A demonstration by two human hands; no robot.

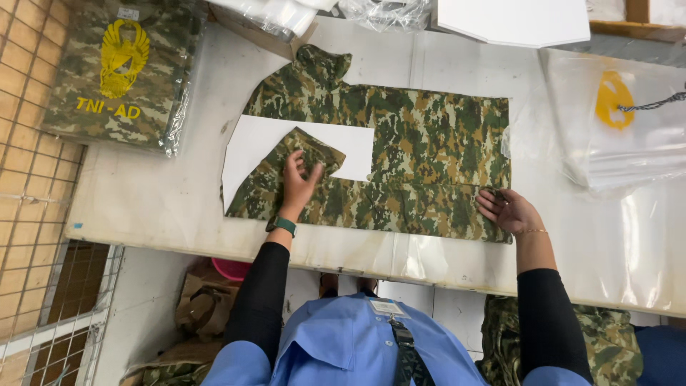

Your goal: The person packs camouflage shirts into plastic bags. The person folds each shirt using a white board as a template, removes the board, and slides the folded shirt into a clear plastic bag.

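Nearest my view, a blue collar fills the bottom edge, just short of the table's near edge. My left hand lies flat, fingers spread, pressing a folded sleeve of the camouflage shirt onto a white cardboard sheet; it grasps nothing. My right hand rests open on the shirt's right hem, near the near edge, fingers loosely extended, gripping nothing. The shirt lies spread across the table's centre. A bagged camouflage garment occupies the far left corner. Clear plastic bags lie at the right side. A white board overhangs the far edge. Nothing obstructs either hand.
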